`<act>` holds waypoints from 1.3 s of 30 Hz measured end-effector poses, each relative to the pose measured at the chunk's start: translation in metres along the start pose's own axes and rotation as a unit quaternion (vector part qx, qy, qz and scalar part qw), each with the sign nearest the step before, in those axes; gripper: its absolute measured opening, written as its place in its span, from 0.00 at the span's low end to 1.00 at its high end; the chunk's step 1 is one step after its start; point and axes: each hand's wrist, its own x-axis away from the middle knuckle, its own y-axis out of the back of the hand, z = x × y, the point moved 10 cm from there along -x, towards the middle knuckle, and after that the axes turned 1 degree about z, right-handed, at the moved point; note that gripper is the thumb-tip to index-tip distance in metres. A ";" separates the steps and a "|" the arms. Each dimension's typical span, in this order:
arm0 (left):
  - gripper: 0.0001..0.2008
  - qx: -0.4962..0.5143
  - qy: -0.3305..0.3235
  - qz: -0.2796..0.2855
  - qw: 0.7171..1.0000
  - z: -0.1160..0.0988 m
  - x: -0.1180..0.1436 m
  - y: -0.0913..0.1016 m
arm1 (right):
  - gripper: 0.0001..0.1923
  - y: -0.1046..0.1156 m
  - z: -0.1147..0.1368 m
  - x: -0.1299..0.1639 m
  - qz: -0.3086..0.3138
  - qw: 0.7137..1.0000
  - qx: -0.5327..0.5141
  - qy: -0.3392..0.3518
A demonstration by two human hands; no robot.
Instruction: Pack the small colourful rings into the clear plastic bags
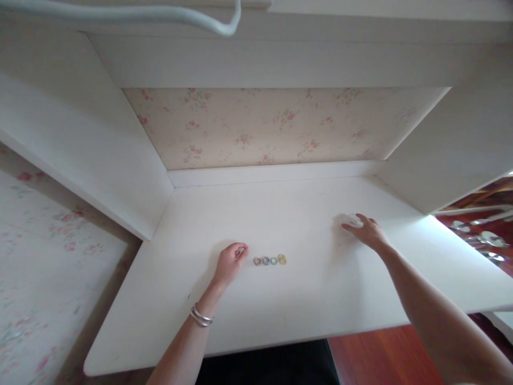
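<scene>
L hand (233,261): palm turned in, fingers curled close to thumb, narrow; poss. a small item at tips, can't tell. Hovers or rests (unclear) just L of ring row. Row, 4 pcs, on white desk (296,305), mid-surface, btwn hands: reddish ring (257,264), grey-blue ring (265,264), green ring (273,264), gold ring (282,262). Set side by side, approx. 1 line, prob. so each can be seen & picked singly; gold pc. looks like overlapping loops. R hand (364,230): well apart from row, far R; thumb & fingers bent about a clear item (352,220), prob. gripped by its sides to steady it; contents n/a, too blurred. Misc.: 2 silver bangles (201,316), L wrist; dark speck (188,296) nr. L forearm. Surrounds: L side panel (92,117) & R side panel (449,144), w/ low back board (272,174), box in desk & limit reach to rear; floral wallpaper (280,128) behind. White cable-like tube (120,13) overhead, above hands' level. Black seat-like item (268,366) under front edge; red floor (385,353) adj.; shiny objs. (491,239) far R, ID unclear.
</scene>
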 end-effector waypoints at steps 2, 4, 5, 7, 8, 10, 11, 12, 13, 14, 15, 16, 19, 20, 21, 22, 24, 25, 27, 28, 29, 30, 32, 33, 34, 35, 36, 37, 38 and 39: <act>0.13 -0.019 -0.004 -0.010 1.000 0.000 -0.002 0.002 | 0.42 0.008 0.024 0.011 -0.021 0.999 -0.008 0.026; 0.13 -0.047 -0.016 -0.025 0.998 -0.004 -0.004 0.005 | 0.40 0.013 0.056 0.025 -0.026 0.998 -0.030 0.052; 0.12 -0.057 -0.026 -0.030 0.998 -0.007 -0.005 0.005 | 0.39 0.013 0.075 0.034 -0.024 0.996 -0.043 0.072; 0.12 -0.064 -0.046 -0.031 0.996 -0.016 -0.006 0.003 | 0.36 0.013 0.120 0.054 -0.022 0.989 -0.070 0.125; 0.12 -0.065 -0.056 -0.026 0.996 -0.022 -0.007 0.000 | 0.34 0.012 0.142 0.064 -0.020 0.986 -0.082 0.146; 0.17 -0.069 -0.076 -0.013 0.995 -0.033 -0.009 -0.009 | 0.32 0.007 0.186 0.088 -0.008 0.976 -0.102 0.190; 0.22 -0.073 -0.088 -0.007 0.993 -0.039 -0.010 -0.013 | 0.31 0.003 0.206 0.099 -0.002 0.972 -0.114 0.207; 0.27 -0.077 -0.098 -0.005 0.992 -0.045 -0.011 -0.018 | 0.31 -0.001 0.225 0.111 0.007 0.966 -0.124 0.227; 0.32 -0.081 -0.105 -0.001 0.991 -0.049 -0.014 -0.022 | 0.30 -0.005 0.242 0.123 0.014 0.961 -0.131 0.242; 0.37 -0.086 -0.109 -0.001 0.990 -0.053 -0.016 -0.026 | 0.30 -0.009 0.257 0.133 0.020 0.958 -0.134 0.252; 0.40 -0.093 -0.111 -0.003 0.989 -0.055 -0.019 -0.029 | 0.30 -0.013 0.270 0.143 0.027 0.956 -0.134 0.260; 0.43 -0.101 -0.114 -0.008 0.988 -0.057 -0.022 -0.032 | 0.30 -0.017 0.281 0.151 0.034 0.954 -0.132 0.267; 0.42 -0.126 -0.116 -0.047 0.984 -0.061 -0.029 -0.029 | 0.27 -0.021 0.303 0.171 0.045 0.948 -0.124 0.288; 0.40 -0.130 -0.110 -0.061 0.984 -0.061 -0.030 -0.027 | 0.26 -0.021 0.308 0.175 0.045 0.947 -0.122 0.295; 0.37 -0.132 -0.102 -0.071 0.984 -0.061 -0.030 -0.025 | 0.25 -0.019 0.310 0.178 0.046 0.945 -0.120 0.301; 0.35 -0.130 -0.094 -0.073 0.984 -0.061 -0.031 -0.024 | 0.24 -0.018 0.312 0.180 0.048 0.944 -0.119 0.305; 0.30 -0.123 -0.082 -0.063 0.987 -0.062 -0.030 -0.024 | 0.23 -0.017 0.312 0.182 0.057 0.942 -0.117 0.309; 0.29 -0.119 -0.076 -0.055 0.988 -0.063 -0.030 -0.025 | 0.23 -0.016 0.310 0.182 0.062 0.942 -0.119 0.308; 0.27 -0.112 -0.065 -0.038 0.991 -0.064 -0.030 -0.026 | 0.24 -0.016 0.307 0.181 0.074 0.941 -0.132 0.303; 0.27 -0.106 -0.060 -0.030 0.992 -0.064 -0.030 -0.027 | 0.24 -0.016 0.304 0.180 0.079 0.940 -0.144 0.300; 0.27 -0.097 -0.057 -0.022 0.993 -0.063 -0.031 -0.028 | 0.25 -0.016 0.302 0.178 0.084 0.939 -0.160 0.294; 0.27 -0.084 -0.055 -0.014 0.995 -0.061 -0.032 -0.029 | 0.25 -0.016 0.299 0.174 0.090 0.937 -0.179 0.286; 0.28 -0.056 -0.051 -0.002 0.997 -0.055 -0.033 -0.028 | 0.25 -0.016 0.289 0.163 0.104 0.935 -0.226 0.253; 0.28 -0.043 -0.049 0.002 0.998 -0.051 -0.034 -0.027 | 0.26 -0.017 0.281 0.156 0.113 0.934 -0.253 0.225; 0.29 -0.034 -0.050 0.005 0.998 -0.048 -0.035 -0.026 | 0.26 -0.019 0.272 0.148 0.126 0.931 -0.286 0.189; 0.30 -0.028 -0.054 0.008 0.998 -0.045 -0.036 -0.025 | 0.26 -0.023 0.261 0.140 0.144 0.922 -0.328 0.149; 0.30 -0.025 -0.062 0.008 0.998 -0.043 -0.037 -0.023 | 0.26 -0.028 0.251 0.133 0.164 0.903 -0.383 0.107; 0.30 -0.026 -0.071 0.007 0.997 -0.042 -0.037 -0.021 | 0.25 -0.034 0.241 0.128 0.186 0.873 -0.447 0.065; 0.31 -0.029 -0.079 0.004 0.996 -0.040 -0.039 -0.019 | 0.23 -0.041 0.231 0.125 0.208 0.833 -0.513 0.026; 0.31 -0.034 -0.084 0.001 0.996 -0.039 -0.040 -0.017 | 0.22 -0.047 0.223 0.122 0.228 0.789 -0.571 -0.007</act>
